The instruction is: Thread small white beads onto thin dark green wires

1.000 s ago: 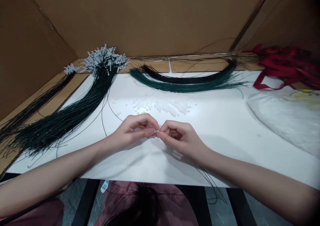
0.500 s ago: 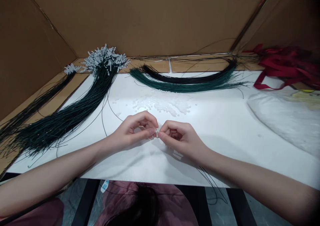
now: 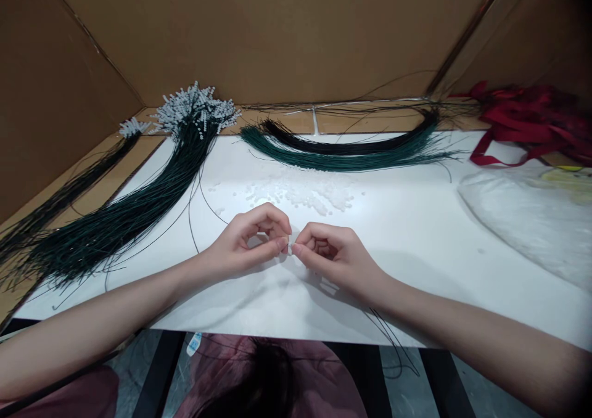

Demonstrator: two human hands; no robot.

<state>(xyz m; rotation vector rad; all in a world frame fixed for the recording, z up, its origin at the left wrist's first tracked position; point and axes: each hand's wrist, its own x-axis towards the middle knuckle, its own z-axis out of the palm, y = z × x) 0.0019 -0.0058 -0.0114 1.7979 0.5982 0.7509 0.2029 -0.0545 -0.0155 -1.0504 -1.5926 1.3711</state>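
Observation:
My left hand (image 3: 259, 236) is closed in a pinch of thumb and forefinger over the white table (image 3: 416, 221). Facing it, my right hand (image 3: 333, 245) pinches too, its fingertips almost meeting the left ones. Between them shows a tiny white bead (image 3: 290, 245); fingers partly hide it, and any wire through it cannot be made out. Thin dark wires (image 3: 388, 338) emerge below my right forearm and hang over the front edge. Just beyond both hands lies a spread of loose white beads (image 3: 300, 190).
Left, a large bundle of dark green wires (image 3: 134, 214) ends in white-beaded tips (image 3: 194, 110), beside a smaller bundle (image 3: 69, 184). Bare green wires (image 3: 342, 159) lie behind the beads. Red ribbon (image 3: 522, 122) and a clear plastic bag (image 3: 531, 221) sit right. Cardboard walls (image 3: 277, 42) enclose the table.
Both hands keep nearly the same place. The left fingers have shifted slightly, and less white shows between the fingertips than before.

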